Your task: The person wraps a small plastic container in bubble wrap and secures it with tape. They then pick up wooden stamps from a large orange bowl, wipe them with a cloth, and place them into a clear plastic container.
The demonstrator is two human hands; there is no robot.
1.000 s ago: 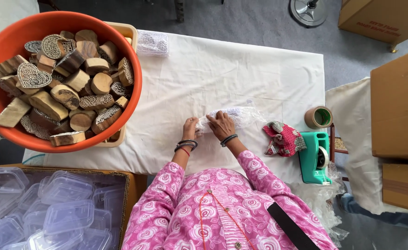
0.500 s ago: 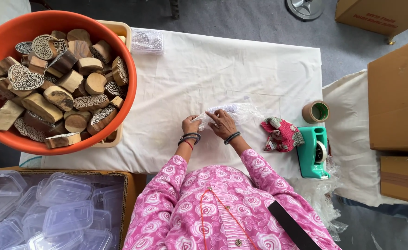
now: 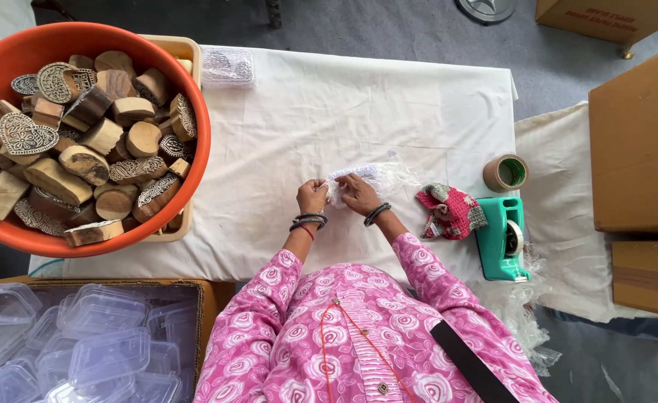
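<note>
Both hands are working at the near middle of the white-clothed table (image 3: 284, 134) — left hand (image 3: 312, 197) and right hand (image 3: 358, 193) are pinching a small clear plastic packet (image 3: 374, 176), fingers closed on its near edge. Just right of the packet a red patterned cloth (image 3: 448, 211) is lying, then a teal tape dispenser (image 3: 502, 239) and a brown tape roll (image 3: 506, 173) near the table's right edge. Far left of it, an orange tub (image 3: 195, 134) of carved wooden blocks (image 3: 83, 160) is overhanging the corner. Brown cartons (image 3: 635, 149) are standing beyond the right edge — bare cloth is lying open ahead of the packet.
</note>
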